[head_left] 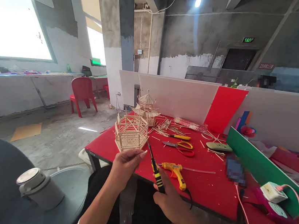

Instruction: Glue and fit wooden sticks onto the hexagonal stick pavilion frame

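Note:
My left hand is closed in a pinch just in front of the near rim of a hexagonal frame of thin wooden sticks. A small pale tip shows at its fingertips, too small to name. My right hand grips a screwdriver by its black-and-yellow handle, the dark shaft slanting up and left toward the left fingertips. Just right of it lies a yellow hot glue gun with a clear glue stick in its back. Behind the frame stands a small pagoda of sticks with tiered roofs.
On the red table lie scissors, a yellow utility knife, loose sticks and a bagged bundle. A green board and a power strip with cables stand right. A grey jug sits on a stool at left.

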